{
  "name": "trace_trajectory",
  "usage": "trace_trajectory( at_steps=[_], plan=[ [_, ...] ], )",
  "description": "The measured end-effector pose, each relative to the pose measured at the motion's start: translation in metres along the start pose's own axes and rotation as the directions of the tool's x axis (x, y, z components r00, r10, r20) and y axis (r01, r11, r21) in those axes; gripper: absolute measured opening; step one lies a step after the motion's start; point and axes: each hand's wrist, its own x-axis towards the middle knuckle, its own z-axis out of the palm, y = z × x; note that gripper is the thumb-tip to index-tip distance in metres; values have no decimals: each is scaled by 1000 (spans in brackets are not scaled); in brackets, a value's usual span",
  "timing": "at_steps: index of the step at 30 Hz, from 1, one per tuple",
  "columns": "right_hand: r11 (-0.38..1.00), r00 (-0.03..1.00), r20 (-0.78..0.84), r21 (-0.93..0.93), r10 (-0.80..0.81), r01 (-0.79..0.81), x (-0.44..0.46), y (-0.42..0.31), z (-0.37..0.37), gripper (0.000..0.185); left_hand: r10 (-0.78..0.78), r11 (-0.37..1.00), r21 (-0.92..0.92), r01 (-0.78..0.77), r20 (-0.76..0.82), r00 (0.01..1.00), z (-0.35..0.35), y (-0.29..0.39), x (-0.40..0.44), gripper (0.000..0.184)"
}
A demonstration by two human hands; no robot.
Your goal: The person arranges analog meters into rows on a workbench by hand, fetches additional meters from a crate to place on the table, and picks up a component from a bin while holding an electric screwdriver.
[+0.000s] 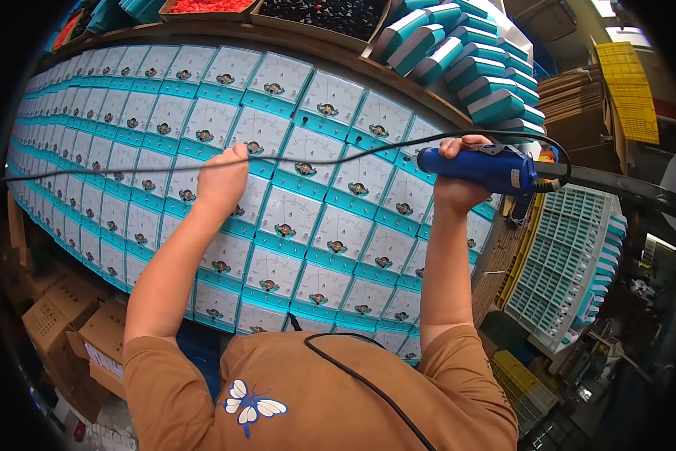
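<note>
Panel meters (281, 216) with white dial faces and teal bodies stand in long rows in front of me. My left hand (222, 183) is a closed fist over the middle rows. A black cable (330, 161) comes out on both sides of this fist, which appears to grip it; the fingers' inner side is hidden. In my right hand (462, 194) is a blue electric screwdriver (481, 170), held sideways above the right end of the rows. Its tip is not clearly visible. The cable loops round to the screwdriver's right end.
Boxes of red parts (206, 6) and black parts (323, 16) sit along the back. Teal-and-white pieces (481, 71) are piled at back right. A white rack (560, 255) stands at right, cardboard boxes (71, 316) at lower left. Another cable (368, 383) crosses my shirt.
</note>
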Motion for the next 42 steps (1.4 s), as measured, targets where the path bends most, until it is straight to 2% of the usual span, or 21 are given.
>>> trace_trajectory(
  at_steps=[2, 3, 4, 5, 6, 7, 8, 10, 12, 13, 23, 26, 27, 28, 30, 32, 34, 36, 38, 40, 42],
  plan=[
    [998, 999, 44, -58, -25, 28, 0, 2, -4, 55, -47, 967, -253, 43, -9, 999, 0, -11, 0, 7],
    [998, 999, 40, -47, -27, 29, -1, 4, -9, 52, -101, 819, -567, 83, 0, 995, -2, -15, 0, 10],
    [999, 999, 32, -36, -30, 31, -3, 5, -11, 49, -114, 493, -831, 259, 233, 966, -19, -14, 2, 11],
    [998, 999, 34, -60, -21, 23, -5, 6, -12, 53, -24, 82, -893, 442, 442, 897, -39, -9, 2, 12],
    [996, 999, 39, -83, -14, 17, -6, 6, -13, 56, 145, -320, -742, 589, 576, 805, -54, 1, 0, 13],
    [994, 999, 47, -105, -10, 15, -6, 7, -12, 59, 228, -486, -655, 579, 544, 808, -60, 14, -7, 14],
    [993, 999, 49, -116, -13, 18, -6, 8, -11, 59, 312, -599, -531, 599, 534, 786, -60, 25, -14, 13],
    [990, 998, 56, -138, -18, 26, -7, 8, -8, 59, 410, -696, -382, 608, 483, 774, -61, 47, -25, 15],
    [989, 998, 53, -144, -21, 29, -10, 5, 3, 52, 468, -693, -328, 642, 473, 747, -70, 64, -28, 15],
    [989, 998, 53, -146, -25, 32, -9, 3, 7, 49, 451, -696, -366, 618, 446, 773, -64, 73, -32, 16],
    [986, 983, 167, -163, 72, -45, -16, 21, 0, 50, 403, -736, -263, 624, 571, 715, -63, 119, -32, 19],
    [996, 998, 51, -91, 24, -19, -11, 15, -4, 50, 390, -754, -238, 612, 588, 709, -63, 130, -24, 18],
    [999, 998, 50, 1, 37, -37, -5, 13, -13, 50, 393, -765, -220, 606, 585, 709, -62, 134, -21, 17],
    [999, 998, -40, 7, 41, -40, 2, 8, -22, 48, 389, -767, -215, 605, 593, 705, -62, 137, -19, 17],
    [983, 997, 30, 167, 67, -71, 8, -24, -25, 42, 377, -772, -211, 600, 608, 699, -60, 143, -11, 17],
    [893, 978, 148, 406, 146, -195, -1, -56, -8, 37, 387, -784, -194, 590, 590, 708, -63, 154, -4, 17],
    [854, 945, 255, 424, 206, -301, -20, -78, 10, 40, 390, -777, -192, 599, 600, 699, -72, 171, 6, 17],
    [870, 931, 286, 370, 228, -327, -39, -87, 12, 43, 414, -731, -249, 635, 578, 703, -82, 187, 11, 17],
    [870, 950, 203, 391, 235, -299, -55, -89, 8, 46, 439, -635, -344, 692, 576, 689, -95, 196, 12, 17],
    [859, 965, 120, 440, 235, -264, -68, -90, 1, 46, 504, -614, -265, 744, 594, 627, -96, 199, 10, 19],
    [831, 961, 131, 483, 242, -275, -68, -94, -14, 42, 593, -576, -210, 790, 558, 581, -98, 196, 7, 20]
  ],
)
